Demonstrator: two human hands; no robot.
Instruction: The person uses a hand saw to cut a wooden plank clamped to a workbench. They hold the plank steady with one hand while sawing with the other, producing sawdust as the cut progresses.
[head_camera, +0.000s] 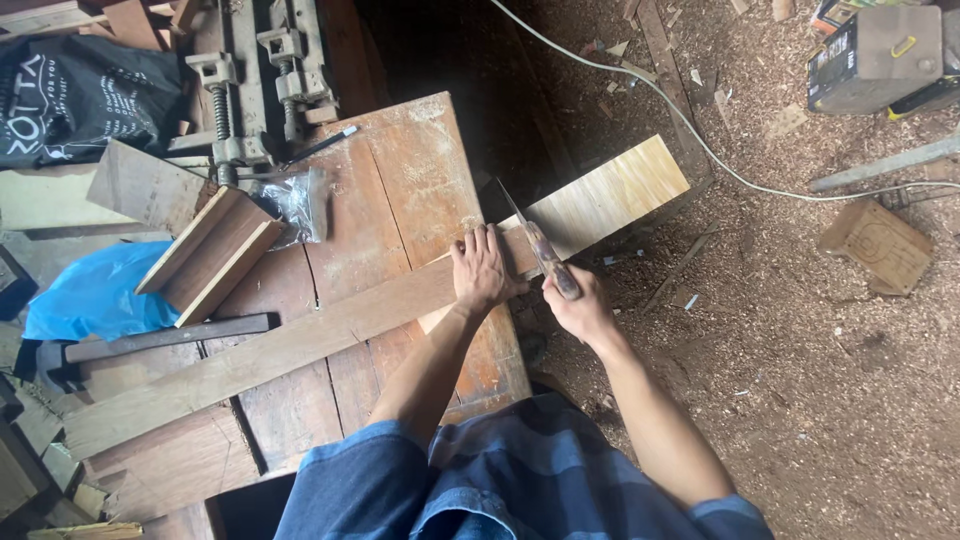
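Your left hand (480, 272) lies flat on the long wooden plank (330, 330), fingers (478, 243) spread apart and pressing down where the plank crosses the right edge of the reddish wooden surface (400, 190). The plank runs diagonally, from the lower left of the surface up to the right, and its paler far end sticks out past the surface, over the sawdust-covered floor (800, 380).

Your right hand (580, 310) has its fingers clamped together around the dark handle of a hand saw (540, 250). The narrow blade points up and to the left, and it meets the plank just beside your left hand, at the surface edge.

On the left part of the surface a hammer (150, 340) with a dark handle lies just above the plank, near a small open wooden box (210, 255). A blue plastic bag (95, 295) sits beside the box, and a crumpled clear plastic bag (300, 205) lies behind it. Metal clamps (255, 85) stand at the far end of the surface. A white cable (700, 145) trails across the floor, and a dark box (875, 58) rests at the top right.
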